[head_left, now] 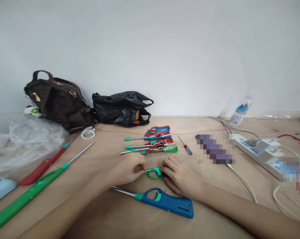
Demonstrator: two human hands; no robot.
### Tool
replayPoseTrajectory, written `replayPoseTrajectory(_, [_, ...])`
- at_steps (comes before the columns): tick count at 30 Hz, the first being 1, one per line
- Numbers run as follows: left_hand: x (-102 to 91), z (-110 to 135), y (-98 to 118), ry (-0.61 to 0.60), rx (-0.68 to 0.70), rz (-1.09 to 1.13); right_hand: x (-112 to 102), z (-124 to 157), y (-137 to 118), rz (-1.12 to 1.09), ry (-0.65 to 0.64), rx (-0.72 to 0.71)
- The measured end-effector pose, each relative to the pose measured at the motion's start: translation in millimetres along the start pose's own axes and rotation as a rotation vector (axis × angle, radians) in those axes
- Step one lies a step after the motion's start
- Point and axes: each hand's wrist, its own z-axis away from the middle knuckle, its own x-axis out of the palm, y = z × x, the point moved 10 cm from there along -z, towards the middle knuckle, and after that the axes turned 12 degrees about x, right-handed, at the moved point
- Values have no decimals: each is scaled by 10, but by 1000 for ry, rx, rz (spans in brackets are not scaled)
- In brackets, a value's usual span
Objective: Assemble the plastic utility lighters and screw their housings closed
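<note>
Between my two hands lies a green gas lighter piece (150, 177) with a teal trigger, its ring-shaped guard facing me. My left hand (130, 168) pinches its left end between thumb and forefinger. Curled over its right end are the fingers of my right hand (178, 176), hiding that part. Nearer to me, a whole blue gas lighter (168, 203) lies flat, its metal tube pointing left under my left wrist. Beyond my hands are several opened lighters (159, 137) with red, blue and green shells, metal tubes and white wires. A small screwdriver (185, 146) lies right of them.
At left lie a green lighter (32, 192) and a red lighter (46, 166), near a clear plastic bag (28, 139). A dark backpack (57, 99) and black plastic bag (120, 108) stand by the wall. At right are a power strip (246, 149), cables and a bottle (241, 111).
</note>
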Motion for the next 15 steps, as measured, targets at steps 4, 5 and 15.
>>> replayPoseTrajectory(4, [37,9,29,-59,1,-103,5,3,-6,19,6,6])
replayPoseTrajectory(5, [49,15,33,-72,-1,-137,9,6,-6,19,-1,10])
replayPoseTrajectory(15, [175,41,29,-107,-59,-264,-141,-293,140,41,-10,153])
